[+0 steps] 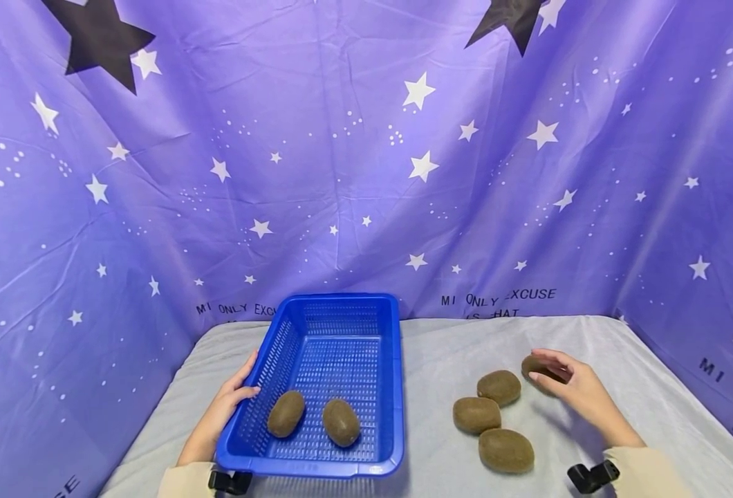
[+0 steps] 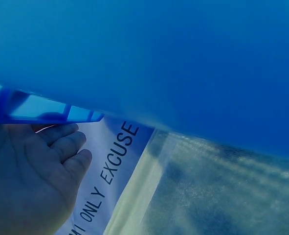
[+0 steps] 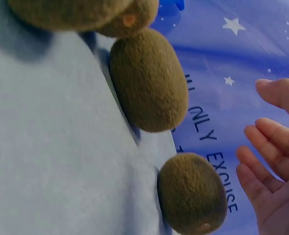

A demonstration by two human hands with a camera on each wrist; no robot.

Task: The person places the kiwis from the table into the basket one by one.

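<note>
A blue perforated basket (image 1: 399, 387) holds two brown kiwis, one kiwi (image 1: 286, 413) at left and another kiwi (image 1: 341, 422) beside it. My left hand (image 1: 225, 408) grips the basket's left rim; in the left wrist view its fingers (image 2: 68, 144) curl under the rim, and the basket's blue wall fills the top. To the right, my right hand (image 1: 581, 391) hovers over the farthest kiwi (image 1: 531, 366) on the cloth, partly covering it. In the right wrist view that hand (image 3: 276, 166) has loosely bent, spread fingers, apart from the nearest kiwi (image 3: 193, 193).
Three more kiwis lie close together between basket and right hand: a rear kiwi (image 1: 499, 387), a middle kiwi (image 1: 476, 415) and a front kiwi (image 1: 506, 451). Pale grey cloth (image 1: 429, 429) covers the table. A purple star-printed curtain (image 1: 341, 173) encloses the back and sides.
</note>
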